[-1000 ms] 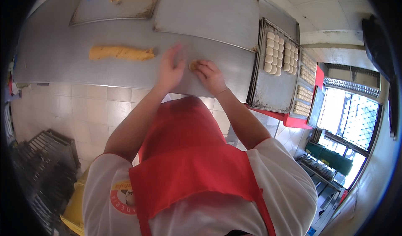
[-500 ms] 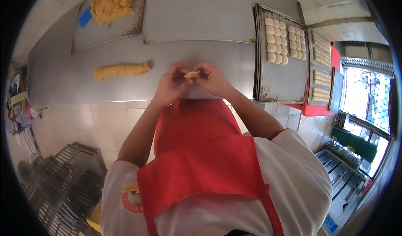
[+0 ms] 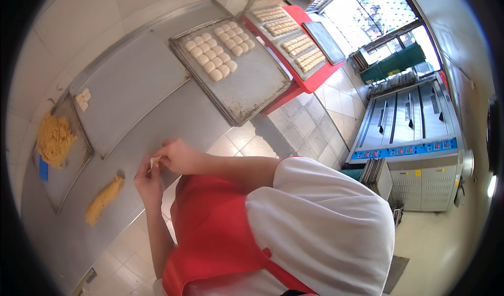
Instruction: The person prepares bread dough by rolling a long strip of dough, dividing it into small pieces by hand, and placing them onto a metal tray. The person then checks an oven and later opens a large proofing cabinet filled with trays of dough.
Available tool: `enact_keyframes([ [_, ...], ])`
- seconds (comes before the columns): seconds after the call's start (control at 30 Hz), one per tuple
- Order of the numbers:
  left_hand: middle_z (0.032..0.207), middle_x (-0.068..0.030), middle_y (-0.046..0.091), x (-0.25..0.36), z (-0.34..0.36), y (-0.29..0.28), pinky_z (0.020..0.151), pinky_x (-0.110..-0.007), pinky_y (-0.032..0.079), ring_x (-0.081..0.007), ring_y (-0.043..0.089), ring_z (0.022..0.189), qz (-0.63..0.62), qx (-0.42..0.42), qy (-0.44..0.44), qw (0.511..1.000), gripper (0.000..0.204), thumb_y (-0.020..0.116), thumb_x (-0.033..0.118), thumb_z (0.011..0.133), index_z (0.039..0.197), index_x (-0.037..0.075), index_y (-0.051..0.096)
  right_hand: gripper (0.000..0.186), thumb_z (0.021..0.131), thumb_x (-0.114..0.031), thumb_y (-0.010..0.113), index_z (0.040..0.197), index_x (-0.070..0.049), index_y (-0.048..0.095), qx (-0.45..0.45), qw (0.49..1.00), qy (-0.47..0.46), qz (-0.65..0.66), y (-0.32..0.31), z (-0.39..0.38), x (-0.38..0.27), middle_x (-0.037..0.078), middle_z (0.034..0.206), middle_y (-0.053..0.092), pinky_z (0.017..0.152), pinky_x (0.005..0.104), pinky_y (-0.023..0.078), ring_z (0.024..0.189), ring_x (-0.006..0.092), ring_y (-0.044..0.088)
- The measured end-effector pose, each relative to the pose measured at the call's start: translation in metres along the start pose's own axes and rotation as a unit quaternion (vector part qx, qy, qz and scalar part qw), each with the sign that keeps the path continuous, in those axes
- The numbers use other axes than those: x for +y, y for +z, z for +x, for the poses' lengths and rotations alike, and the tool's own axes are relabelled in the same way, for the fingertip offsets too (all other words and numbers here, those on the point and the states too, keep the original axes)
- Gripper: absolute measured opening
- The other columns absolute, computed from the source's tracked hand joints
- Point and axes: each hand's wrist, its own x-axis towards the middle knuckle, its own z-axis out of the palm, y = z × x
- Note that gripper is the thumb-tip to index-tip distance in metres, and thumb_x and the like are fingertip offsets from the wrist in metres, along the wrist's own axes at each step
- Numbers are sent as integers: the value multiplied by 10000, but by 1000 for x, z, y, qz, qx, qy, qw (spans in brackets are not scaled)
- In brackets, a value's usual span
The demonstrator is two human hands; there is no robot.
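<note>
Head view. Both hands work together above the near edge of a steel worktable (image 3: 63, 249). The left hand (image 3: 148, 183) grips a small pale dough piece (image 3: 155, 161) between its thumb and fingers; the right hand (image 3: 177, 157), its fingers bent inward, pinches the same piece from the other side. The contact itself is partly hidden by the fingers. To the left of the hands, a yellow-orange log (image 3: 105, 200) of soft paste or dough lies directly on the steel, apart from both hands. Beyond it, a metal tray (image 3: 64, 179) bears a rough yellow-orange mound (image 3: 54, 140) with a blue scraper (image 3: 43, 168) beside it. A second sheet tray (image 3: 134, 88), adjoining the first, carries white dough lumps (image 3: 83, 99) at its left end. Farther right, a dark-rimmed baking tray (image 3: 254, 81) holds two blocks of round dough balls (image 3: 211, 60); past it stands a red table (image 3: 325, 78) bearing trays of small dough pieces (image 3: 303, 53) in rows
</note>
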Motion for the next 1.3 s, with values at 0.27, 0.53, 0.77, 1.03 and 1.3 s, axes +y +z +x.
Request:
enact_keyframes([
  [0.27, 1098, -107, 745, 9, 0, -10, 818, -316, 605, -161, 707, 948, -68, -28, -64, 995, 421, 705, 220, 1044, 1347, -70, 668, 314, 894, -57, 698, 1203, -72, 752, 73, 987, -135, 53, 4, -21, -3, 203, 1109, 699, 891, 459, 591, 1054, 402, 692],
  [0.53, 1003, -133, 719, 0, 11, -19, 750, -343, 580, -249, 716, 824, 187, -45, 193, 962, 351, 792, 184, 948, 1283, 84, 760, 208, 926, -155, 767, 1121, -86, 792, 92, 986, -136, 0, -2, -2, 19, 147, 934, 740, 721, 413, 588, 817, 327, 700],
  [0.77, 1252, -215, 672, -35, 16, -1, 859, -418, 607, -378, 714, 1023, 345, 53, 177, 920, 383, 681, 14, 936, 1319, 14, 691, 316, 904, -34, 734, 1220, -47, 743, 138, 979, -123, -81, 68, 22, 62, 177, 1091, 664, 754, 414, 588, 883, 348, 700],
  [1.03, 1608, -318, 404, -53, -21, 37, 1143, -450, 513, -423, 468, 1462, 301, 18, 228, 926, 730, 578, -48, 934, 1615, -36, 314, 480, 887, 42, 640, 1365, -3, 652, 97, 993, -42, 44, 74, -15, 60, 205, 1224, 621, 877, 449, 579, 1064, 394, 665],
  [1.3, 1418, -238, 647, -19, -3, -17, 1022, -385, 537, -341, 634, 1309, 64, 218, 95, 969, 461, 561, 17, 1004, 1464, 10, 588, 440, 909, -145, 711, 1344, -104, 655, 80, 928, -278, -234, 45, 70, 27, 179, 1335, 558, 997, 493, 491, 1174, 389, 588],
])
